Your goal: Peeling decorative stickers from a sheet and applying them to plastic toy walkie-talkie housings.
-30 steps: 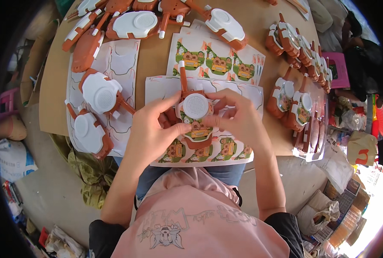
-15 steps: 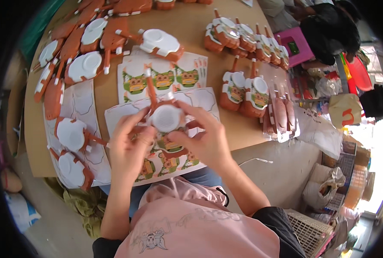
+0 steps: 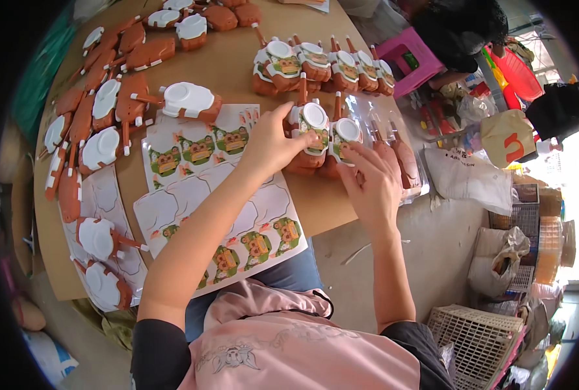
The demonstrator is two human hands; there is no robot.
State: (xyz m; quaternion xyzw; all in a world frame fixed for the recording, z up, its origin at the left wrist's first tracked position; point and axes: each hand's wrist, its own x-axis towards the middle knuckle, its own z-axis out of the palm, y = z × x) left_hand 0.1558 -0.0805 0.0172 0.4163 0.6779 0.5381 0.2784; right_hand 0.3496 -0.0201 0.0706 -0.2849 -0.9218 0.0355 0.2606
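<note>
Your counter is crowded. Your left hand grips the brown toy near the right edge; your right hand hovers open. Nudge its neighbour and pieces may tumble off.

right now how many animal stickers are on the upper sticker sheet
3, side by side on the upper sticker sheet: left sticker, middle sticker, right sticker. None looks hidden.

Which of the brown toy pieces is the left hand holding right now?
The left hand grips the brown toy piece at the right table edge, just left of its twin; the other pieces lie untouched.
</note>
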